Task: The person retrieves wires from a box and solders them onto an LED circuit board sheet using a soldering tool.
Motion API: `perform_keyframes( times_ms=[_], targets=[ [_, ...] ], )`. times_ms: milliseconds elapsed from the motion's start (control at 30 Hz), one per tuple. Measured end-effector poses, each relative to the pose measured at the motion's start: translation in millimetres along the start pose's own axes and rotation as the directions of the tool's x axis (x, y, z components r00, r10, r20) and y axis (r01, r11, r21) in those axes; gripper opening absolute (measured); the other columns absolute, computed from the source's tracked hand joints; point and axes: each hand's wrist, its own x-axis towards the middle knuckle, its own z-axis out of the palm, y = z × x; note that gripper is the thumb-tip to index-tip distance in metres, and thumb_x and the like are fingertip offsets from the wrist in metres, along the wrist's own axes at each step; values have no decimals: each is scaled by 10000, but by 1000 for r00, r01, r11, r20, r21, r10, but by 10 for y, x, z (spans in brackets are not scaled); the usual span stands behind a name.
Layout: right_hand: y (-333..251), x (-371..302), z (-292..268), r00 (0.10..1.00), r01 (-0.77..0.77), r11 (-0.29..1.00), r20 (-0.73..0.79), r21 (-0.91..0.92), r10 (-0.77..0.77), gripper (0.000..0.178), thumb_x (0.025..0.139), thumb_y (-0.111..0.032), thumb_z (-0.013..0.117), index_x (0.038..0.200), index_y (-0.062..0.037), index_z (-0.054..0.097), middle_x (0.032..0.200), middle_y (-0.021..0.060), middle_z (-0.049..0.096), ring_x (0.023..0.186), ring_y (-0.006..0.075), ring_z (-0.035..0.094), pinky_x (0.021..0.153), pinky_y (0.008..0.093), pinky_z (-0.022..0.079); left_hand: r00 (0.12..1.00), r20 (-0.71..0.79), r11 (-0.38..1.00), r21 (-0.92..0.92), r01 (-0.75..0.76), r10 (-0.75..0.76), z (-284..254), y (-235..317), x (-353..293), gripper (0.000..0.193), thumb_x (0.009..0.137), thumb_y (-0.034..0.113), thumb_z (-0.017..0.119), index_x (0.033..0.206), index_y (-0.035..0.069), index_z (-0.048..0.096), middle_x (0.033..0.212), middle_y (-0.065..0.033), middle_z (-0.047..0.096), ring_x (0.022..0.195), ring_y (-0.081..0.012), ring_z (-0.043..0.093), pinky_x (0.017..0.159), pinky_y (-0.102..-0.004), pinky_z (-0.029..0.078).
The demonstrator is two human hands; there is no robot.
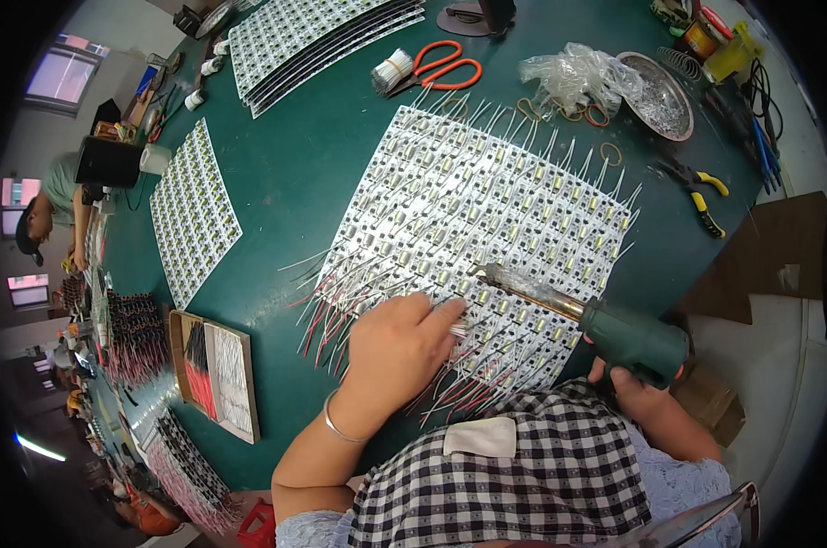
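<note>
A large white panel of small circuit boards [486,196] lies on the green table in front of me, with thin wires standing out along its edges and across its rows. My right hand [640,391] is wrapped round the handle of a green soldering gun [632,342]. Its metal tip points left and is at the middle rows of the panel; whether it touches a joint I cannot tell. Over the panel's near left part rests my left hand [400,342], fingers bent together on a small bunch of white wires [460,331]. Red and white wires [326,320] hang off the panel's left edge.
Orange-handled scissors [445,66] lie beyond the panel, near a plastic bag [582,78] and a metal dish [660,96]. Yellow-black pliers [701,196] lie right. A box of wires [217,374], another panel [194,210] and stacked panels [313,41] are left. A co-worker [52,210] sits far left.
</note>
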Motion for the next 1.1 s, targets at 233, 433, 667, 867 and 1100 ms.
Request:
perform_keyframes(
  times_ms=[233, 433, 667, 867, 1100],
  targets=[
    [-41, 28, 56, 990, -5, 990, -136, 138, 24, 342, 856, -156, 533, 1126, 43, 468, 941, 134, 557, 656, 166, 580, 622, 288, 488, 971, -129, 979, -54, 199, -204, -87, 2, -28, 197, 667, 83, 670, 853, 84, 607, 691, -65, 533, 607, -240, 539, 519, -326, 425],
    [51, -1, 18, 998, -35, 998, -45, -61, 32, 271, 800, -68, 596, 1042, 36, 534, 838, 96, 600, 716, 164, 615, 685, 284, 498, 963, -191, 973, -166, 160, -191, 78, 64, 14, 213, 685, -48, 604, 863, 66, 579, 739, -82, 528, 632, -239, 552, 534, -318, 445],
    [239, -183, -28, 1000, -1, 911, -22, -413, -9, 398, 710, -74, 691, 1067, 17, 539, 1056, 134, 583, 916, 215, 609, 820, 320, 472, 981, -163, 984, -155, 84, -109, 197, 17, -51, 262, 639, -45, 617, 873, 73, 614, 739, -57, 530, 619, -223, 555, 516, -307, 451],
    [232, -170, -36, 996, 54, 860, 85, -507, -13, 472, 693, -94, 699, 1105, 27, 503, 1053, 136, 593, 973, 232, 584, 865, 331, 445, 982, -167, 988, -137, 69, -92, 219, -10, -50, 258, 624, -37, 624, 856, 78, 616, 732, -54, 533, 616, -215, 556, 514, -306, 459],
    [146, -96, 59, 999, -4, 951, -32, -308, -6, 529, 686, -95, 694, 1143, 35, 459, 1043, 128, 604, 943, 241, 607, 879, 334, 437, 980, -179, 988, -142, 60, -85, 224, -34, -68, 253, 623, -33, 623, 851, 77, 617, 738, -50, 532, 627, -213, 557, 515, -305, 460]
  ],
)
